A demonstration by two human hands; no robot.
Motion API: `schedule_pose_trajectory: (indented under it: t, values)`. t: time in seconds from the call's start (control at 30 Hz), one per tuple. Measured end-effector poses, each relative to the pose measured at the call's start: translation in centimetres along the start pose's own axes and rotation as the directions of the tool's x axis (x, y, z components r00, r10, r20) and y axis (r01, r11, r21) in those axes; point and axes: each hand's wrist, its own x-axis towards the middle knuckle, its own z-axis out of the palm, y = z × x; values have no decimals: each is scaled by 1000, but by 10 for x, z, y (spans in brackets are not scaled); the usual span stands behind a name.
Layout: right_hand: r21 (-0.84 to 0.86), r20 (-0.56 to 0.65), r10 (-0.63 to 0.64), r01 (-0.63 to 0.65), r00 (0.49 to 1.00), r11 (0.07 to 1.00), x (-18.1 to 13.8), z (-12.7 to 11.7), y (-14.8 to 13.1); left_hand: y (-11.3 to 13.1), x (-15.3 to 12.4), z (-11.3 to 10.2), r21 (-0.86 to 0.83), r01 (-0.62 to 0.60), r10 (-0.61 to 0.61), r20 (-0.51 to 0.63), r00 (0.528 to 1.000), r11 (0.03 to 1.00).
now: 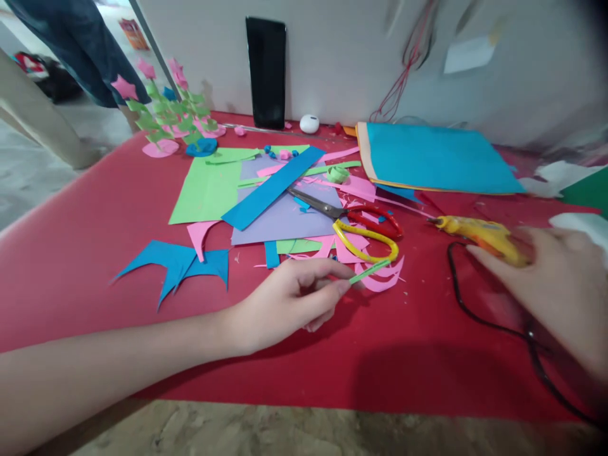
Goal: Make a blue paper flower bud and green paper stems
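My left hand rests low over the red table, its thumb and fingers pinched on a thin green paper strip. The strip points right, toward a pink paper scrap. My right hand is blurred at the right, its fingers stretched toward a yellow glue gun lying on the table; I cannot tell whether it touches the gun. The gun's black cord loops under that hand. Scissors with red and yellow handles lie just beyond my left hand.
Green, lilac, blue and pink paper sheets and scraps cover the table's middle. A stack of blue paper lies at the back right. A paper flower plant stands back left, a black phone leans on the wall, beside a small white object.
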Motion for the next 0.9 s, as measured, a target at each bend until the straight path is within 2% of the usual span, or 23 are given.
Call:
schedule_pose_trajectory:
  t: [0.07, 0.17, 0.27, 0.37, 0.47, 0.57, 0.63, 0.8, 0.9]
  values:
    - [135, -79, -5, 16, 997, 991, -3, -24, -28, 8, -4, 3, -58, -14, 16, 32, 999, 998]
    - [400, 15, -113, 97, 994, 911, -11, -62, -72, 25, -13, 9, -175, -35, 49, 76, 996, 984]
    - [492, 31, -168, 131, 985, 861, -12, -87, -100, 44, -20, 15, -253, -37, 61, 86, 994, 967]
    - [585, 12, -97, 72, 995, 808, -4, -98, -107, 63, -23, 19, -253, -46, 65, 68, 996, 966]
    - [731, 59, 8, -49, 998, 681, 6, -105, -109, 78, -22, 20, -177, -106, 113, 30, 993, 978]
    - [819, 130, 45, -133, 990, 558, 12, -114, -115, 87, -20, 22, -59, -194, 195, 3, 981, 979]
    - [865, 182, 31, -175, 983, 470, 14, -121, -121, 91, -19, 24, 14, -236, 236, -12, 972, 972]
    - [942, 277, -107, -248, 955, 224, 19, -131, -129, 94, -15, 27, 114, -271, 275, -18, 961, 956]
    - [953, 276, -157, -249, 948, 172, 20, -130, -127, 94, -13, 27, 102, -255, 258, -16, 966, 961]
